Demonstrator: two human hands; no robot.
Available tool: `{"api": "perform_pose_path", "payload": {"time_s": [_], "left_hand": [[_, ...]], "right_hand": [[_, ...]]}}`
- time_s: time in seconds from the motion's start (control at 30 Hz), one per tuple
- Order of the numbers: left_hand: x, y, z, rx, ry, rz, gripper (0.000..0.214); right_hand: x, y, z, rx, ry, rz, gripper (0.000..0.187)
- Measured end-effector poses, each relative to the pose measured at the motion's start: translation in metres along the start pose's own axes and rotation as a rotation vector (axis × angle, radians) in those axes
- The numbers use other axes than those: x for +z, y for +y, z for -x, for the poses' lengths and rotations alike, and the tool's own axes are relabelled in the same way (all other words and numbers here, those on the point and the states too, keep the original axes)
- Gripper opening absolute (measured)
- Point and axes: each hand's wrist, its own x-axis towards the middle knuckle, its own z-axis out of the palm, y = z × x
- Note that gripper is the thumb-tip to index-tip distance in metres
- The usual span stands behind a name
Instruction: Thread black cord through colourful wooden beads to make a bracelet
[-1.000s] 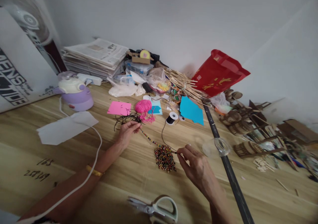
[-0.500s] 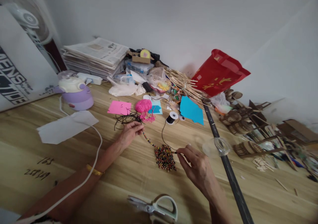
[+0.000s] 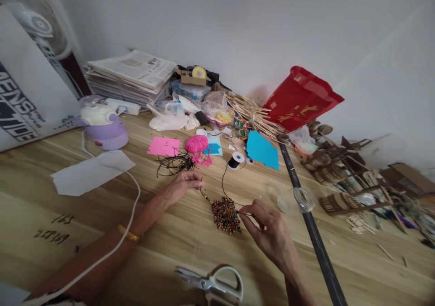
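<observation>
Plain grey wall [image 3: 238,25] stands behind a light brown, streaky wooden tabletop [image 3: 163,242] with lots of craft things on it. Black writing on the wood at the left says "165", and under it "258369". At the far left is a big white box-like thing [image 3: 41,93] with big dark letters; I can read "ENS", but the smaller words are hard to read. A tall pile of grey newspapers [image 3: 136,68] sits at the back, its print too tiny to read. A shiny red bag [image 3: 302,100] with gold marks leans on the wall. Near the middle, a thin string of little colored round beads [image 3: 205,195] runs from the left hand [image 3: 181,184] down to a heap of small brown, red and yellow round beads [image 3: 226,215]. The left hand has its fingertips pinched together on the top end of the string. The right hand [image 3: 267,227] is just beside the heap, its thumb and finger pressed together on a thin black cord [image 3: 223,184], which goes up to a white spool wound with black cord [image 3: 234,162]. Behind the left hand are a tangle of black cord bits [image 3: 175,162], a bright pink ball of yarn [image 3: 196,144] and a flat pink paper [image 3: 159,146]. Metal scissors with pale handles [image 3: 205,284] lie near the front, below the heap.
</observation>
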Motion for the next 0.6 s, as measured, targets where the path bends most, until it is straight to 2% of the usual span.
{"api": "perform_pose_path", "payload": {"time_s": [0.17, 0.33, 0.43, 0.6], "left_hand": [[0.015, 0.008, 0.015, -0.025, -0.195, -0.057, 0.019], [0.033, 0.0, 0.027, -0.083, -0.459, -0.033, 0.021], [0.038, -0.008, 0.03, -0.113, -0.501, -0.042, 0.02], [0.042, -0.018, 0.03, -0.12, -0.478, -0.054, 0.023]], "right_hand": [[0.008, -0.008, -0.003, 0.036, -0.067, -0.122, 0.015], [0.019, -0.012, -0.008, 0.037, -0.089, -0.2, 0.011], [0.024, -0.012, -0.01, 0.047, -0.101, -0.22, 0.01], [0.031, -0.009, -0.012, 0.04, -0.116, -0.234, 0.008]]}}
